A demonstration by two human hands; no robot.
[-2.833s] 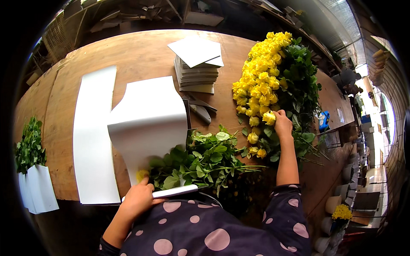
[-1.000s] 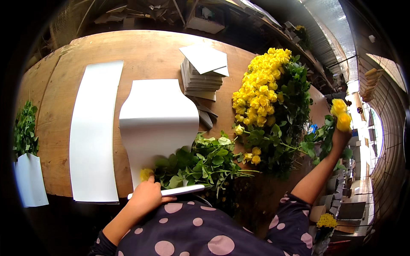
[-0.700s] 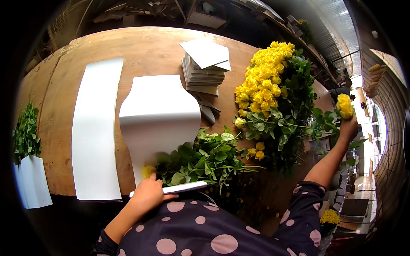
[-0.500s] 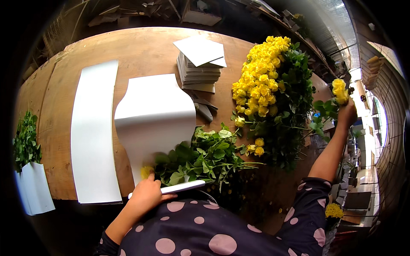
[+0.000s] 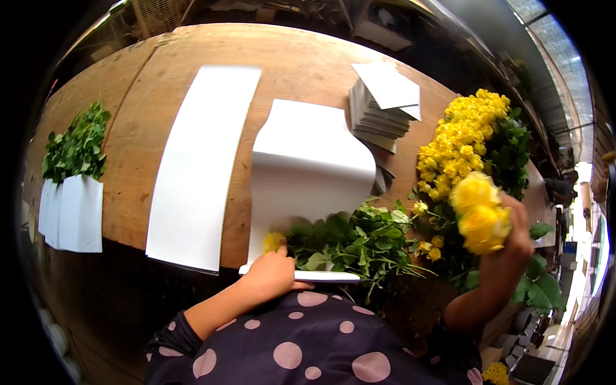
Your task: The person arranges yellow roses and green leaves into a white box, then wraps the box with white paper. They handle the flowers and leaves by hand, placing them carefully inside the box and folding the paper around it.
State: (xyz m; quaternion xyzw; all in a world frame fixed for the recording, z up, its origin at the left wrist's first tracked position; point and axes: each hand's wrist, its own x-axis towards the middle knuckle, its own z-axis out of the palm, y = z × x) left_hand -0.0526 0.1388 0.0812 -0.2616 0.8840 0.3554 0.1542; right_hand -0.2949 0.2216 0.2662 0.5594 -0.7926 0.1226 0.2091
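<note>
In my right hand (image 5: 513, 237), raised at the right, is a small cluster of yellow roses (image 5: 481, 215); their leafy stems (image 5: 542, 292) trail behind the wrist. My left hand (image 5: 273, 273) grips the turned-up front edge (image 5: 327, 276) of a white sheet (image 5: 308, 151), thumb on the near side. Its fingertips touch a yellow rose (image 5: 274, 242) lying on that sheet. Green leafy stems (image 5: 366, 237) spread rightward from this rose, their cut ends past the sheet. The sheet's middle bulges up in a curve.
A long white strip (image 5: 202, 167) lies left of the sheet on the wooden table (image 5: 141, 147). Leafy bunches in white wraps (image 5: 80, 212) stand at the far left edge. Behind are stacked white cards (image 5: 385, 96) and a dark tool (image 5: 383, 176). A large yellow rose pile (image 5: 465, 141) lies right.
My right hand has come in from the far right toward me with the roses. The left hand keeps its place on the sheet. The whole view has swung leftward, showing more wrapped bunches.
</note>
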